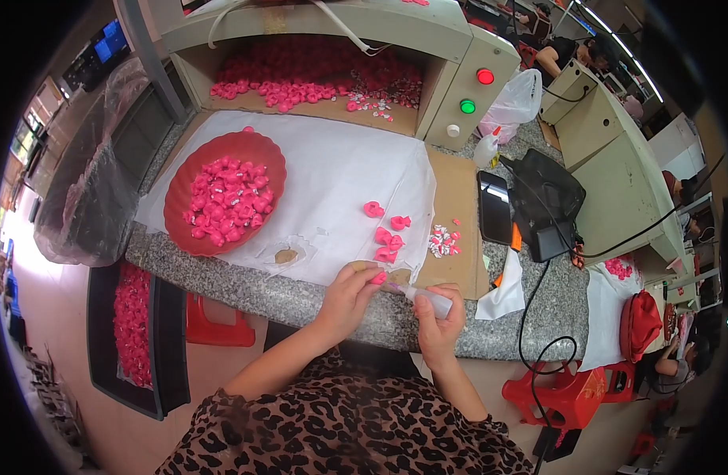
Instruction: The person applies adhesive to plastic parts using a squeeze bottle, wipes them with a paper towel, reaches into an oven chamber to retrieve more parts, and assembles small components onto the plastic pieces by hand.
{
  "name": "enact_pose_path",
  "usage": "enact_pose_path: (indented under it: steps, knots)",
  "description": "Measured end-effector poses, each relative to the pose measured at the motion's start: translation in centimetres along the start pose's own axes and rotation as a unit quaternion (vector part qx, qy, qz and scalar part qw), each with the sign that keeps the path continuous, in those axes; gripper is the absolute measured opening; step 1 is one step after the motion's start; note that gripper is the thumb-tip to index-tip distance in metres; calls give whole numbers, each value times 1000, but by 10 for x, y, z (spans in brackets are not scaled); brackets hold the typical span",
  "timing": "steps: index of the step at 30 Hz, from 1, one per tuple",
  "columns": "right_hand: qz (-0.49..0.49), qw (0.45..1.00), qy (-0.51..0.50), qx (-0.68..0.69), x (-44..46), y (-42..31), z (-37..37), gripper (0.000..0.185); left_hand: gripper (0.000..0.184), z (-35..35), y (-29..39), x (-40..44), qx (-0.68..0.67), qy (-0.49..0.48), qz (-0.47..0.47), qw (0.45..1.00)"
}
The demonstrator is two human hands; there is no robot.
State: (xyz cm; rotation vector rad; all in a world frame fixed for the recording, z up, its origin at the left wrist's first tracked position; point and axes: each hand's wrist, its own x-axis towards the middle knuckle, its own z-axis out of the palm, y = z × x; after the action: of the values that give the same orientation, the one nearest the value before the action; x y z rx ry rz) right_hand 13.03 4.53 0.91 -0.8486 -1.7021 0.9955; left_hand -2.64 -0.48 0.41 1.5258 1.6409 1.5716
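We see both hands near the front edge of the speckled worktop (301, 297). The left hand (352, 299) has its fingers drawn together, pinching a small pink piece (378, 278) at the fingertips. The right hand (441, 326) is wrapped around a white squeeze bottle (435, 303), its nozzle turned toward that piece; we cannot tell whether the tip touches it.

Just beyond the hands, we find a few loose pink pieces (385, 237) on a torn white sheet (332, 166). To their right, a cluster of tiny white and pink bits (443, 243) lies on brown cardboard (457, 186). A scalloped red bowl (174, 218) stands to the left on the sheet, heaped with more pink pieces (229, 198).

Behind these, we see a beige machine (468, 79) with many pink pieces inside its opening. On the right, a phone (495, 207) lies beside a black bag (548, 190), near a small bottle with a red tip (486, 149).
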Motion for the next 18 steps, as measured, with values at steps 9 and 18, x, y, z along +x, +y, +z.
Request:
enact_pose_path:
  steps: [9, 18]
  knots:
    - [-21, 1000, 2, -13, -1, 2, 0, 14, 19, 0, 1, 0, 3, 11, -10, 1000]
    - [-11, 1000, 13, 8, 0, 2, 1, 14, 18, 0, 0, 0, 9, 9, -7, 1000]
